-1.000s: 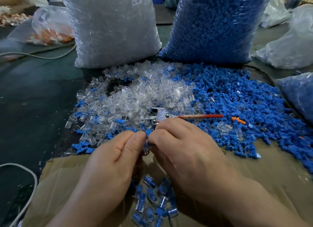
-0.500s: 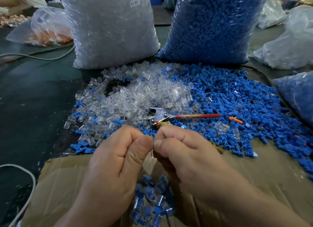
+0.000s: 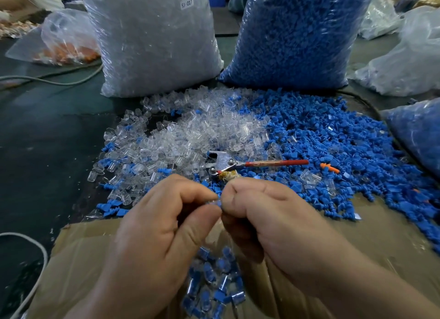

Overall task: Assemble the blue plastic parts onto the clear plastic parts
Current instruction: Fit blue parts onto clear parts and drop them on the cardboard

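Note:
My left hand (image 3: 164, 225) and my right hand (image 3: 266, 218) meet fingertip to fingertip above the cardboard. Between them they pinch a small part (image 3: 217, 203), blue with a clear piece; most of it is hidden by my fingers. A heap of loose clear parts (image 3: 190, 137) lies just beyond my hands. To its right spreads a wide heap of loose blue parts (image 3: 338, 147). Under my wrists, several joined blue-and-clear pieces (image 3: 214, 285) lie in a pile on the cardboard.
Metal pliers with a red handle (image 3: 257, 163) lie across the heaps. A big bag of clear parts (image 3: 152, 40) and a big bag of blue parts (image 3: 295, 32) stand behind. An orange piece (image 3: 329, 168) lies among the blue ones. Cardboard (image 3: 381, 237) covers the near table; a white cable (image 3: 35, 247) curls at left.
Both hands stayed pressed together and drew slightly nearer to me. The small part between the fingertips shows a bit more blue now.

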Motion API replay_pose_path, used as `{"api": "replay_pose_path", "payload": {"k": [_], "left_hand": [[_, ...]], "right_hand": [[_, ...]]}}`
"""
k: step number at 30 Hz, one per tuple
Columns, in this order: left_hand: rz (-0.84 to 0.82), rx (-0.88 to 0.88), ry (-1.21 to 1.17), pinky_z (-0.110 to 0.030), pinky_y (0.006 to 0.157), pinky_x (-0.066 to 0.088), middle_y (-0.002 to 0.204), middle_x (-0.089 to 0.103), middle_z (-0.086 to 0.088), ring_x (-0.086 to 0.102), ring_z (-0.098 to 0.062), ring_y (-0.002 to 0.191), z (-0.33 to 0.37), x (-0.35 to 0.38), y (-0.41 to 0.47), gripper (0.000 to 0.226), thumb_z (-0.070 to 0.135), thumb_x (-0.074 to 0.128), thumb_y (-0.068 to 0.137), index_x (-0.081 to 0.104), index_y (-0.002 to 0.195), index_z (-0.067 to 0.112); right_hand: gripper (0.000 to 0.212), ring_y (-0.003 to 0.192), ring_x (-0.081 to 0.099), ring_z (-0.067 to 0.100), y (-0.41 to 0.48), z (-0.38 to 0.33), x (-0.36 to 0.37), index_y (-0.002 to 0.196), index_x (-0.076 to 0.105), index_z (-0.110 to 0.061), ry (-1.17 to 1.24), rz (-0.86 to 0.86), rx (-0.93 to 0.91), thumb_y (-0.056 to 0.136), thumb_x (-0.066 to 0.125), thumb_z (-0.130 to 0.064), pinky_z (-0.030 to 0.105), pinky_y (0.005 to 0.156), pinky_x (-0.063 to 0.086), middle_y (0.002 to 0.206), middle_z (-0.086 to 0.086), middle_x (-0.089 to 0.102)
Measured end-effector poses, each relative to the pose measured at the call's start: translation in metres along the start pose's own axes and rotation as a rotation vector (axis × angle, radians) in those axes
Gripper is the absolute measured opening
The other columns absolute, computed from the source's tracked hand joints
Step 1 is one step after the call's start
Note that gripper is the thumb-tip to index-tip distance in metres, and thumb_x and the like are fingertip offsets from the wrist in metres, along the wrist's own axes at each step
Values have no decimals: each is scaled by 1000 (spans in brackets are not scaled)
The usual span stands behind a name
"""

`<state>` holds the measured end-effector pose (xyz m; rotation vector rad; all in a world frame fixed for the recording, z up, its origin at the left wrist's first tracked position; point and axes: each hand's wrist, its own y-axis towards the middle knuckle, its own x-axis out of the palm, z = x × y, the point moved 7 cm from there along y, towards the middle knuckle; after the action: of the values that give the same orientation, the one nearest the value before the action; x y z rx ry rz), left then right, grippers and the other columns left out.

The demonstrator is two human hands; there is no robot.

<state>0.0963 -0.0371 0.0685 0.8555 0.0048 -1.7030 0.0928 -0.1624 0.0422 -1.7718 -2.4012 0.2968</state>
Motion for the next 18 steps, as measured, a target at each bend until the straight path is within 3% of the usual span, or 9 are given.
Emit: {"api": "replay_pose_path", "payload": {"k": [3, 5, 7, 10, 12, 14, 18], "left_hand": [[-50, -125, -59, -22, 51, 47, 72, 63, 10, 60, -11, 62, -20, 2, -1, 30, 62, 47, 90, 62, 87, 36], [-110, -167, 32, -14, 53, 42, 69, 61, 13, 58, -8, 63, -29, 2, 0, 29, 61, 46, 90, 61, 83, 37], [-147, -214, 109, -14, 55, 44, 72, 64, 16, 61, -5, 67, -36, 3, -1, 29, 63, 47, 94, 61, 84, 40], [-63, -241, 246, -18, 52, 42, 83, 66, 27, 62, 6, 76, -42, -11, -1, 29, 65, 41, 86, 61, 88, 44], [-31, -253, 332, -19, 58, 42, 91, 64, 30, 60, 10, 84, -44, -17, 0, 28, 64, 41, 84, 60, 91, 44], [-104, -272, 423, -18, 67, 43, 88, 62, 27, 58, 9, 83, -49, -9, -2, 21, 60, 47, 87, 60, 99, 49], [-168, -257, 528, -24, 72, 46, 92, 52, 28, 52, 5, 82, -51, 4, 1, 53, 62, 44, 84, 61, 129, 40]], "right_hand": [[24, 59, 47, 7, 0, -13, -6, 72, 48, -22, -681, 123, -299, 89, 46, -40, 31, 53, 39, 64, -10, 52], [27, 69, 46, 11, 0, -15, 2, 73, 41, -23, -935, 119, -376, 93, 43, -41, 35, 60, 39, 70, -8, 48], [29, 68, 44, 12, 2, -14, 5, 71, 38, -23, -990, 79, -359, 94, 43, -42, 36, 61, 39, 70, -8, 47], [28, 64, 49, 10, 5, -8, 4, 72, 46, -22, -1045, -44, -257, 89, 46, -45, 37, 60, 44, 69, -7, 52], [28, 62, 49, 9, 3, -6, 4, 72, 49, -22, -1080, -109, -199, 87, 50, -45, 32, 55, 40, 66, -8, 52], [31, 57, 47, 8, 2, -6, 2, 69, 48, -22, -1132, -117, -175, 85, 52, -47, 29, 50, 34, 62, -7, 50], [32, 52, 49, 5, 4, -5, -19, 67, 50, -24, -1147, 0, -58, 84, 47, -52, 23, 48, 34, 62, -6, 56]]}}
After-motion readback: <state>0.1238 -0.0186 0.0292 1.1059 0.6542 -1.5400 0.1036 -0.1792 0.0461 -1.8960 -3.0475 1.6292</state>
